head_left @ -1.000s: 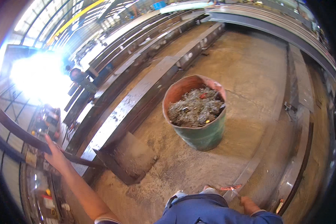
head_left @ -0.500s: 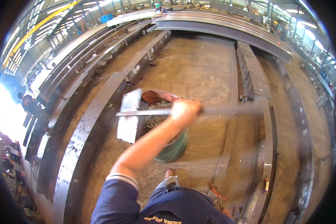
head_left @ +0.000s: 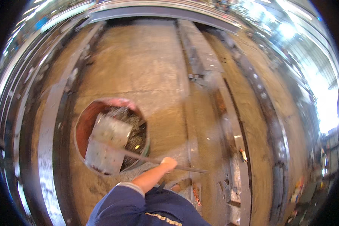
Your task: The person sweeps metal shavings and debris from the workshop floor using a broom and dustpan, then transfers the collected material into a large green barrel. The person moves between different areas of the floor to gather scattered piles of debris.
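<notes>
Near the round red-and-green drum, the left hand clamps a long dark metal rod. A flat grey metal plate overlaps the drum's mouth. The right hand's state I cannot tell.

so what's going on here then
The wearer's left hand grips a long handle with a broad metal plate at its far end. The plate is over the mouth of a round bin holding dark scrap; whether it touches the scrap is hard to tell. The right hand is not in view. Long beams lie on both sides.
</notes>
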Tool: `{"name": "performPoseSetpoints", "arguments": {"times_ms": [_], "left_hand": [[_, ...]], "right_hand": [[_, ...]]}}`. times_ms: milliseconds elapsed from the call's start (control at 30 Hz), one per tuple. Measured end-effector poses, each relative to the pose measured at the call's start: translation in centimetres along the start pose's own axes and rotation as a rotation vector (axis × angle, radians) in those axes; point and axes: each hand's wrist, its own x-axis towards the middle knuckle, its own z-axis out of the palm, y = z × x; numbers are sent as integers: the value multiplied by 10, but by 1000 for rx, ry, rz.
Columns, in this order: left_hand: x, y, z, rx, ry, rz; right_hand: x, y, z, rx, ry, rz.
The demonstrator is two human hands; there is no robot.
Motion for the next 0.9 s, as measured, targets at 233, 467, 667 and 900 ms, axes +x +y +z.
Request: {"name": "performPoseSetpoints", "arguments": {"times_ms": [233, 467, 667, 900], "left_hand": [[-39, -40, 10, 99, -261, -9], [-45, -49, -6, 42, -460, -213], [-34, -28, -28, 31, -439, -272], [-46, 12, -77, -22, -376, -379]], "right_hand": [[-34, -26, 32, 122, 178, 93], [-49, -127, -28, 353, 480, -109], [-1, -183, -30, 251, 393, -430], [55, -200, -59, 62, 298, -670]]}}
